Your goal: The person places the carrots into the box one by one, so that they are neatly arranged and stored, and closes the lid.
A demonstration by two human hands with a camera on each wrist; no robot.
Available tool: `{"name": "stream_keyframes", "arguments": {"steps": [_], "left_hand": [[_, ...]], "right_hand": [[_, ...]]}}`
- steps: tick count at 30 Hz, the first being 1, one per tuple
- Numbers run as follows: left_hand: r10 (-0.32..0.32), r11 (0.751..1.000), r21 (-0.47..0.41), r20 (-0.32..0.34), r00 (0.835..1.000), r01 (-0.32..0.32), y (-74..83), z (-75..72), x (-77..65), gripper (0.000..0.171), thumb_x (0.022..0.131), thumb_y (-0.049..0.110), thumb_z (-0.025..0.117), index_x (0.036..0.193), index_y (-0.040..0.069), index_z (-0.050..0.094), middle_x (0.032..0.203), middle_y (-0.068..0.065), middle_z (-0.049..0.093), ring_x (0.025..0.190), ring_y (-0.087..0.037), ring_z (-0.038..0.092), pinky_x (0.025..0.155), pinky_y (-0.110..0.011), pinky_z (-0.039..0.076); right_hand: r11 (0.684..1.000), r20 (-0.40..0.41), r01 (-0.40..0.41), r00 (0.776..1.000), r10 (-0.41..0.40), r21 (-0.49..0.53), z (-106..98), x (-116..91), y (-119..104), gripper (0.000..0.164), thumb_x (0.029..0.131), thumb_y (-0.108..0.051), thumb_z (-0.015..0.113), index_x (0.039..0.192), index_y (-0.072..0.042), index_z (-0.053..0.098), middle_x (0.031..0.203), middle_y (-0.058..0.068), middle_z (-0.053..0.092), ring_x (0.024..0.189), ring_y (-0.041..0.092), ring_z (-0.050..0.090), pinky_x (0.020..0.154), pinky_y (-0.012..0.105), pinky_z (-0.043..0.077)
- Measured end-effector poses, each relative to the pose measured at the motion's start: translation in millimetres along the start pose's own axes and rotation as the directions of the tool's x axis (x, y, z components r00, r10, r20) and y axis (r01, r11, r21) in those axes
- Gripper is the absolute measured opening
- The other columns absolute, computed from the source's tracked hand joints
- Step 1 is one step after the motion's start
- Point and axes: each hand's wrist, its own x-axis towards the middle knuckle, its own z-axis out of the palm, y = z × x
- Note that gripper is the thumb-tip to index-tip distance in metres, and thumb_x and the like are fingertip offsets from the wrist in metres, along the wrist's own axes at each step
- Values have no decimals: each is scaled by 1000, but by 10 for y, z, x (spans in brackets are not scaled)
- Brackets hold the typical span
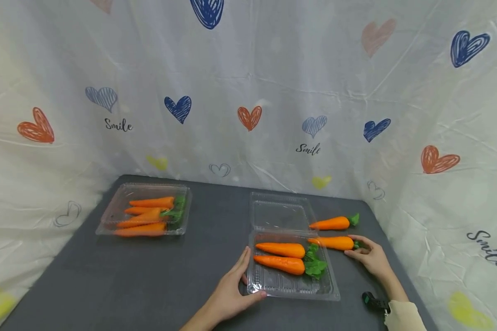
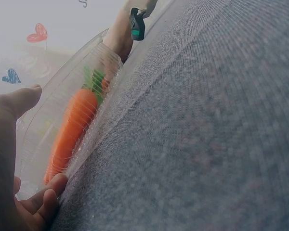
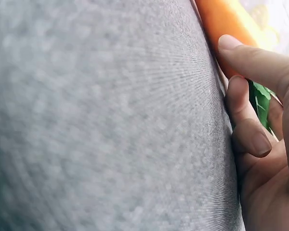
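Note:
An open clear plastic clamshell container (image 1: 327,294) stands in front of me, its lid (image 1: 279,211) folded back. Two carrots with green tops lie in it, an upper carrot (image 1: 279,249) and a lower carrot (image 1: 278,264). My left hand (image 1: 229,294) rests at its near left corner, thumb along the front rim and fingers against the left side. To the right, my right hand (image 1: 372,259) holds a loose carrot (image 1: 333,242) by its leafy end. In the right wrist view the thumb lies against the orange carrot (image 3: 231,24), with the fingers by its leaves.
Another carrot (image 1: 331,224) lies just behind the held one, beside the lid. At the far left of the dark table (image 1: 157,276) stands a covered clear container (image 1: 147,187) with several carrots. A patterned white curtain (image 1: 273,82) hangs behind the table.

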Motion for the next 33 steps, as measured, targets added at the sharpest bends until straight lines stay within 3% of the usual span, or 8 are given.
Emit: {"name": "stream_keyframes", "arguments": {"steps": [11,15,17,19,24,26,31,33], "left_hand": [[-16,1000,-15,20,1000,17,-6,-6,19,111,89,58,81,172,20,17,178,1,13,83,-3,52,75,-26,44],[-13,1000,-20,20,1000,13,-7,-9,14,112,89,59,81,172,19,18,178,0,13,84,-3,52,73,-25,45],[-11,1000,-20,18,1000,12,-6,-12,13,112,89,60,81,172,19,18,178,0,14,84,-3,52,73,-25,44],[-11,1000,-18,17,1000,11,-6,-14,11,112,89,60,80,172,19,18,178,1,14,84,-3,52,73,-25,44],[-6,1000,-16,18,1000,7,-10,-12,12,112,89,62,80,172,20,17,178,1,13,85,-3,52,74,-25,45],[-4,1000,-14,18,1000,4,-11,-10,13,112,89,62,80,172,20,17,178,1,13,85,-3,52,74,-25,45],[-3,1000,-12,15,1000,3,-12,-7,11,112,89,61,80,172,20,18,178,2,13,84,-3,52,74,-25,44],[-4,1000,-15,14,1000,4,-13,-10,10,112,89,61,80,172,20,18,178,2,14,84,-3,52,74,-25,45]], "right_hand": [[996,-25,-16,1000,14,-89,2,-56,-86,59,96,-27,82,145,-5,60,74,7,71,60,15,59,61,29,45],[993,-59,-62,997,56,-99,7,-108,-114,61,95,-32,83,145,-5,61,110,21,72,61,15,59,60,30,46],[992,-76,-86,994,79,-97,12,-144,-128,64,95,-34,83,146,-4,60,132,26,65,64,15,61,60,30,48],[990,-98,-111,990,102,-91,11,-194,-144,66,95,-35,83,147,-2,59,144,28,58,67,16,64,61,30,49],[975,-169,-205,967,189,-82,-25,-341,-192,72,92,-41,85,148,-4,58,126,24,69,69,14,67,59,31,50],[967,-201,-246,953,228,-70,-48,-401,-213,75,91,-45,85,148,-5,58,127,22,68,70,12,67,60,30,50],[954,-263,-301,920,290,-1,-59,-541,-320,79,92,-48,83,151,-5,54,151,26,52,73,3,69,61,28,49],[952,-289,-306,909,299,23,-19,-599,-403,76,93,-47,83,150,-6,55,152,26,52,73,3,70,60,29,49]]}}
